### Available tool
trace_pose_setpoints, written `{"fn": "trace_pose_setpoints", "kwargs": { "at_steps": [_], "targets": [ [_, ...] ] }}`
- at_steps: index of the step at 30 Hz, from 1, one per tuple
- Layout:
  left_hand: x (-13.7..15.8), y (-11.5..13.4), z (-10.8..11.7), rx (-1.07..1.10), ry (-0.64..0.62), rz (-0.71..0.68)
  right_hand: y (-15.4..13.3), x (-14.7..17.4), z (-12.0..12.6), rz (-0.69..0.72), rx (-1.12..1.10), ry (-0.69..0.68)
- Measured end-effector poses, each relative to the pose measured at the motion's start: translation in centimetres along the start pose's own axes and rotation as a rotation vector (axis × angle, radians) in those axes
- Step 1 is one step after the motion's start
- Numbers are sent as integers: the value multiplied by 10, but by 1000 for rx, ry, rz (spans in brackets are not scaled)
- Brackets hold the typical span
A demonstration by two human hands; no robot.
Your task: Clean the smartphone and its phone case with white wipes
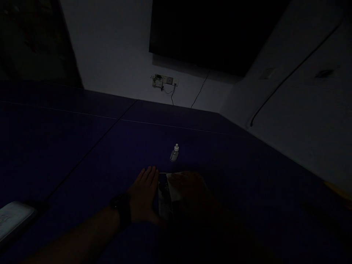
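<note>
A slim, dark, glossy flat object (pixel 165 200) with a pale reflection lies on the blue surface between my hands; its kind is hard to make out in the dimness. My left hand (pixel 144 192), a dark watch (pixel 121 207) on its wrist, lies flat along the object's left edge with fingers stretched out. Over the object's right side, my right hand (pixel 191 190) presses on a pale cloth-like piece (pixel 173 192), its fingers bent and mostly in shadow. Just beyond the hands stands a small clear bottle (pixel 174 154) with a white cap.
At the lower left is a pale box-like object (pixel 15 218). A large dark screen (pixel 214 33) hangs on the wall above a socket strip (pixel 166 80) with cables. A yellowish strip (pixel 337 190) shows at the right edge. The room is very dark.
</note>
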State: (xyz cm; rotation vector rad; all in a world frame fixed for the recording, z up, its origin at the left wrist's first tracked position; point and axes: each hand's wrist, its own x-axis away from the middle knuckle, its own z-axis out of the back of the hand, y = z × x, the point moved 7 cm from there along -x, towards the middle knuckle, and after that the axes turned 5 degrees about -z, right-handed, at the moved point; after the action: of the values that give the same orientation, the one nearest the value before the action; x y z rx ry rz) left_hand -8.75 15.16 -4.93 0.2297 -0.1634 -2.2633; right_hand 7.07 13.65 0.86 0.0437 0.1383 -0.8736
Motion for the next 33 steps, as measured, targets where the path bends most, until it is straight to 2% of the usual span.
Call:
{"fn": "trace_pose_setpoints", "kwargs": {
  "at_steps": [3, 8, 13, 20, 25, 29, 33],
  "targets": [
    [1, 2, 5, -7, -8, 8, -2, -3, 3, -2, -28, 64],
    [2, 6, 11, -2, 3, 7, -6, -21, -1, -58, -32, 5],
    [3, 6, 12, 2, 26, -8, -8, -22, -4, -84, -47, 53],
    [2, 6, 12, 13, -11, 15, -13, -20, -5, 9, 76, 4],
    [0, 6, 12, 17, -28, 13, -8, -21, -7, -42, 171, -66],
    [0, 7, 12, 19, -23, 18, -8, -19, -13, -11, 138, -75],
    [1, 7, 12, 30, -15, 20, -13, -18, -9, 28, 66, -32]
  ]
}}
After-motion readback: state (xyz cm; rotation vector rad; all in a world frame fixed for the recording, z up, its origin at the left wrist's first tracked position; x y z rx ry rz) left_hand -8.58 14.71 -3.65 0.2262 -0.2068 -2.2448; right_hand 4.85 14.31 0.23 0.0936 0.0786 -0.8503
